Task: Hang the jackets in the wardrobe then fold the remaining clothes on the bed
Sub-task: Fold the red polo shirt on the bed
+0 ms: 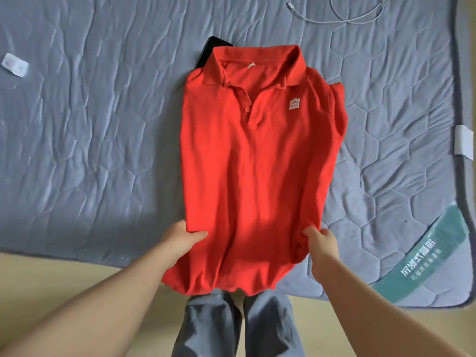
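While it lies face up on the bed (90, 124), collar far and hem hanging over the near edge, the shirt (247, 163) has its sides apparently folded under. Left hand (180, 237) and right hand (320, 239): fingers (310, 231) pinching cloth at each side above the hem. Likely step: fold bottom to collar. Lift both sides level, edges aligned. Phone (210, 51): partly under collar; avoid dragging it.

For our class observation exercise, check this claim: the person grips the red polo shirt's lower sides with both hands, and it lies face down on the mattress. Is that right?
Not quite. The head view shows the red polo shirt lying face up, buttons and chest logo visible. The left hand and right hand do grip its lower sides on the mattress.
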`<state>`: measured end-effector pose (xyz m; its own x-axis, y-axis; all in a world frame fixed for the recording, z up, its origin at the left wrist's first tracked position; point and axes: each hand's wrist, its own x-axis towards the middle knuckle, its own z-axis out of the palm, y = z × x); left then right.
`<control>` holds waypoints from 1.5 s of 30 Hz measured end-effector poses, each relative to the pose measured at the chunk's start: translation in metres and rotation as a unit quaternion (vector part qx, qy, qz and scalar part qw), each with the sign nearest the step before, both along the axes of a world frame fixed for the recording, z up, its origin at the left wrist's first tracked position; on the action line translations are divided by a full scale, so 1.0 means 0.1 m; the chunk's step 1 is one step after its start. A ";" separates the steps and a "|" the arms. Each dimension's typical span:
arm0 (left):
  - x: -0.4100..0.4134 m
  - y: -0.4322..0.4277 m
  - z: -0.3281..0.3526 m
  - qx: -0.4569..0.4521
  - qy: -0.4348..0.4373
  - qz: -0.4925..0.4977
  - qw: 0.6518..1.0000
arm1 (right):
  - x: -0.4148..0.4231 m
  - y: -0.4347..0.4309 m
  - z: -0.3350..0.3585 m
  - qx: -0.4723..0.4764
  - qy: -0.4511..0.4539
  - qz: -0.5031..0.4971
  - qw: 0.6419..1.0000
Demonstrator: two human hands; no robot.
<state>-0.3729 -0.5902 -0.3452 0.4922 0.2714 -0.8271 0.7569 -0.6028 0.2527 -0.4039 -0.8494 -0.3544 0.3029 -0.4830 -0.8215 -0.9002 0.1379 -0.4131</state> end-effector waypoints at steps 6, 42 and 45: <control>-0.26 0.04 0.21 -0.026 -0.041 0.006 0.999 | -0.33 0.17 0.28 0.075 -0.048 -0.030 0.996; -0.43 -0.29 0.43 0.109 0.030 -0.031 0.993 | -0.88 -0.35 0.49 -0.031 0.067 0.203 0.976; -0.12 -0.32 0.60 0.034 0.007 0.035 0.999 | -0.56 -0.10 0.59 -0.017 0.040 0.219 0.975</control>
<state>-0.3851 -0.6223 -0.2848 0.4583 0.3597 -0.8128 0.8008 -0.5639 0.2019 -0.4599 -0.8596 -0.2950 0.4227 -0.3492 -0.8363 -0.8988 -0.2795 -0.3376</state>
